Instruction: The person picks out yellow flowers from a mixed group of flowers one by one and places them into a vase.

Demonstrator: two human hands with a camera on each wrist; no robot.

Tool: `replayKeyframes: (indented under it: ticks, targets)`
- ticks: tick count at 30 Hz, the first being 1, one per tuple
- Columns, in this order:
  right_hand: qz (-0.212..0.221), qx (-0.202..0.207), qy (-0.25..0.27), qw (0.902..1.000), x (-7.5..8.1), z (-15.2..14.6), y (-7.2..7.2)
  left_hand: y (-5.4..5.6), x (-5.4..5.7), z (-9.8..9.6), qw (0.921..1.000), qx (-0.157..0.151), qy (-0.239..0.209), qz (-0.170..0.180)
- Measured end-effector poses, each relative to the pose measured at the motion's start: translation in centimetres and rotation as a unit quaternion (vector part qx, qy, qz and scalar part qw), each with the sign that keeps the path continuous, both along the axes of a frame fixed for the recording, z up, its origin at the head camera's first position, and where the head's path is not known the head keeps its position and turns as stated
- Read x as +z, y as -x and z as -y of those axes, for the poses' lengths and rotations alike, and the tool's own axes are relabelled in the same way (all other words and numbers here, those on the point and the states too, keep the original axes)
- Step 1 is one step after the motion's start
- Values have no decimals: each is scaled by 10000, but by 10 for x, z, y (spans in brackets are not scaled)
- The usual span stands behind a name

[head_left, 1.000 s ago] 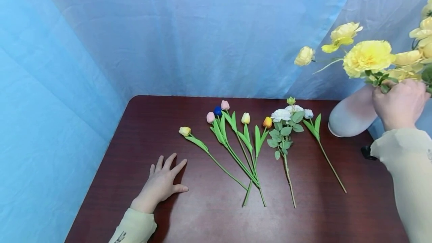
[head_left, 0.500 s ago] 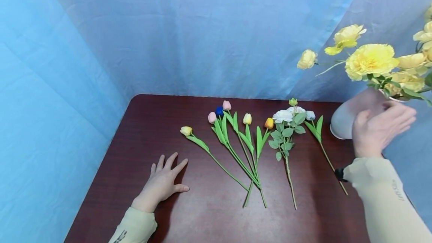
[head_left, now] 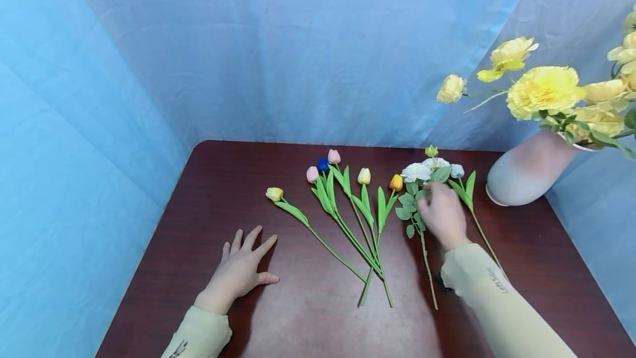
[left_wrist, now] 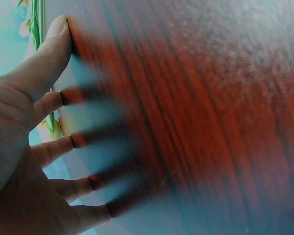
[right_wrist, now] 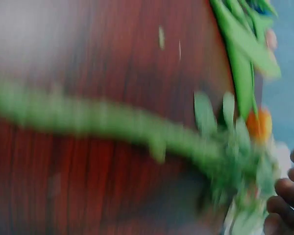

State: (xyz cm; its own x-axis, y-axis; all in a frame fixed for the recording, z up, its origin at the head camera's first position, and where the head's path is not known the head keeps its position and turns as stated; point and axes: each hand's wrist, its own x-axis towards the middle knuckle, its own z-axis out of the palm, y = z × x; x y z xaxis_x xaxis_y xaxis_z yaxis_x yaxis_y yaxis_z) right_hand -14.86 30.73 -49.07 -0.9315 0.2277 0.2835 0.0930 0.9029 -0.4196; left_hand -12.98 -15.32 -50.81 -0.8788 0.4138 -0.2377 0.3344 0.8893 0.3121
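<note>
My left hand [head_left: 237, 269] rests on the dark red table [head_left: 298, 325] with its fingers spread; in the left wrist view its fingertips touch the wood. My right hand [head_left: 443, 211] is over the leaves of a white rose spray [head_left: 416, 171], blurred in the head view. In the right wrist view the fingers [right_wrist: 288, 191] are loosely bent beside the leaves [right_wrist: 235, 147], holding nothing. The rose stem [head_left: 428, 269] lies on the table, pointing toward me. Just right of the hand lies a pale blue tulip [head_left: 457, 170], its stem partly under the sleeve.
Left of the rose lie several tulips: yellow [head_left: 274, 194], pink [head_left: 312, 174], blue [head_left: 323, 165], cream [head_left: 364, 175] and orange [head_left: 396, 182]. A pink-and-white vase [head_left: 529, 173] holding yellow flowers [head_left: 545, 93] stands at the back right. Blue cloth [head_left: 298, 59] hangs behind the table.
My right hand has let go of the yellow flowers at the vase and moved left and down to the white rose spray. The left hand has stayed in place.
</note>
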Motion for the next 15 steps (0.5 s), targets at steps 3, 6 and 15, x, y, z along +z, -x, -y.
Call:
replayKeyframes:
  ticks: [3, 6, 15]
  targets:
    - [546, 282, 29, 9981, -1, 25, 3, 0, 0, 0, 10000, 14, 20, 30]
    - [900, 600, -26, 9941, 0, 48, 4, 0, 1, -1, 10000, 24, 30, 51]
    - [1925, 1220, -79, 9736, -7, 89, 3, -2, 0, -1, 10000, 22, 7, 19]
